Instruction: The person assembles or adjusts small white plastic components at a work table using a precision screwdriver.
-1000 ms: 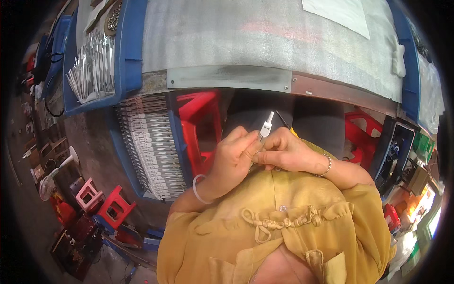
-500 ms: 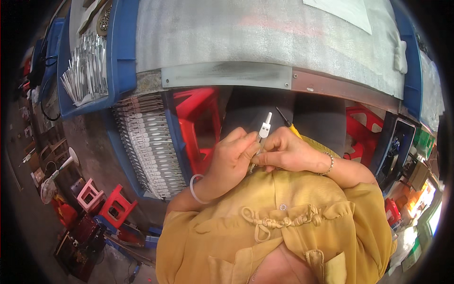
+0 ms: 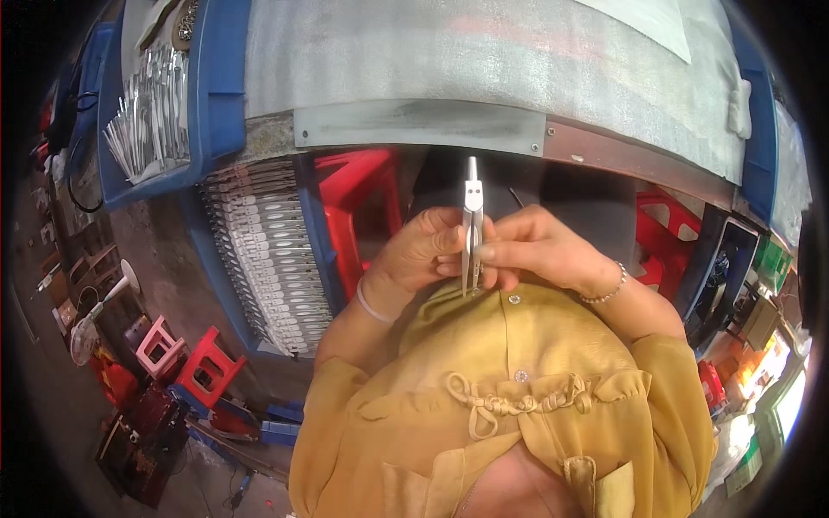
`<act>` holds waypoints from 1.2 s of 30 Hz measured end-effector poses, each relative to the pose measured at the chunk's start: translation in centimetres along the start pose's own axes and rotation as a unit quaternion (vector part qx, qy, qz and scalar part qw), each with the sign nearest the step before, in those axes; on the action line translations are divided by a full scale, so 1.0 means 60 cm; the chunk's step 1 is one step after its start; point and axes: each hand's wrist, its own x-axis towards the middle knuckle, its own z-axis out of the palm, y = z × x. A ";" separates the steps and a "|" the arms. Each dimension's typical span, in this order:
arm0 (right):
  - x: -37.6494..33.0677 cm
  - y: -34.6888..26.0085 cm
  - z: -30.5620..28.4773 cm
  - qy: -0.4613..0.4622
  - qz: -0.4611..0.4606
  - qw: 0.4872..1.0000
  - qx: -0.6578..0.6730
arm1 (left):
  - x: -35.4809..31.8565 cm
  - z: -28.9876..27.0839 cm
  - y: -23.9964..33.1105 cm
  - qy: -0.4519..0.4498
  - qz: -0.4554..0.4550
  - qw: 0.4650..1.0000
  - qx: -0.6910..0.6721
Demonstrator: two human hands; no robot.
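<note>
Above my lap, in front of my shirt, a silver drawing compass is held upright between both hands. Its handle points away toward the workbench, and its two legs point toward me, slightly apart at the tips. My left hand pinches the legs from the left, thumb and fingers closed. From the other side my right hand grips the same legs with its thumb and fingertips. A thin dark rod shows just past my right hand, mostly hidden.
The workbench, covered with pale foam sheet, spans the front. A blue bin at left holds several long silver parts. Below it sits a crate of stacked compasses. Red stools stand under the bench and at left.
Both hands have moved slightly away from my body, turning the compass straighter. Its legs now show, slightly parted. The yellow part of the dark rod's tool is no longer visible.
</note>
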 end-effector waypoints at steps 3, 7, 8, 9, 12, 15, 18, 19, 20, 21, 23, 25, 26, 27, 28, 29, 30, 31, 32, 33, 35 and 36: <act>-0.032 -0.003 -0.016 0.191 -0.054 0.965 -0.171 | -0.002 -0.016 -0.008 0.011 0.049 0.999 0.001; -0.052 0.035 -0.056 0.314 -0.133 0.859 -0.381 | -0.009 -0.022 0.002 0.076 0.060 0.995 -0.011; -0.052 0.045 -0.059 0.333 -0.188 0.751 -0.538 | -0.008 -0.017 0.003 0.085 0.072 0.994 0.006; -0.048 0.055 -0.056 0.336 -0.187 0.750 -0.538 | -0.006 -0.005 0.008 0.083 0.069 0.994 0.006; -0.033 0.070 -0.046 0.309 -0.124 0.681 -0.653 | -0.008 0.029 0.011 0.151 0.058 0.983 0.092; -0.053 0.048 -0.058 0.288 -0.185 0.798 -0.496 | -0.002 0.045 -0.010 0.261 0.106 0.896 0.344; -0.089 -0.007 -0.016 0.272 -0.119 0.880 -0.371 | 0.000 0.062 -0.035 0.272 0.153 0.886 0.342; -0.096 -0.008 -0.009 0.271 -0.119 0.880 -0.372 | 0.001 0.061 -0.037 0.272 0.154 0.886 0.342; -0.102 -0.008 -0.003 0.240 -0.129 0.877 -0.397 | 0.002 0.057 -0.038 0.264 0.123 0.892 0.345; -0.107 -0.012 0.000 0.210 -0.137 0.871 -0.422 | 0.005 0.055 -0.038 0.254 0.091 0.898 0.348; -0.117 -0.031 0.002 0.184 -0.078 0.882 -0.426 | 0.006 0.054 -0.026 0.268 0.065 0.916 0.292; -0.116 -0.036 0.008 0.200 -0.004 0.938 -0.281 | 0.012 0.059 -0.021 0.278 0.036 0.931 0.235; -0.115 -0.027 0.002 0.202 -0.003 0.938 -0.280 | 0.015 0.065 -0.022 0.280 0.022 0.921 0.270; -0.112 -0.011 -0.006 0.210 -0.098 0.895 -0.381 | 0.017 0.069 -0.023 0.284 0.009 0.909 0.304; -0.110 -0.004 -0.009 0.214 -0.191 0.832 -0.474 | 0.021 0.071 -0.028 0.284 0.008 0.909 0.304; -0.110 -0.002 -0.006 0.215 -0.191 0.833 -0.473 | 0.025 0.071 -0.035 0.293 0.009 0.917 0.271; -0.109 0.000 0.001 0.229 -0.204 0.817 -0.488 | 0.028 0.070 -0.040 0.302 0.011 0.923 0.237; -0.108 0.000 0.005 0.243 -0.217 0.800 -0.504 | 0.027 0.067 -0.040 0.303 0.010 0.923 0.237; -0.111 -0.009 0.006 0.220 -0.194 0.813 -0.503 | 0.026 0.063 -0.039 0.294 0.007 0.918 0.266; -0.110 -0.010 0.003 0.220 -0.193 0.814 -0.502 | 0.026 0.061 -0.038 0.284 0.005 0.912 0.295; -0.106 -0.012 -0.002 0.206 -0.221 0.786 -0.539 | 0.030 0.061 -0.040 0.286 0.005 0.917 0.278; -0.104 -0.012 -0.004 0.206 -0.221 0.787 -0.538 | 0.031 0.061 -0.040 0.289 0.007 0.921 0.261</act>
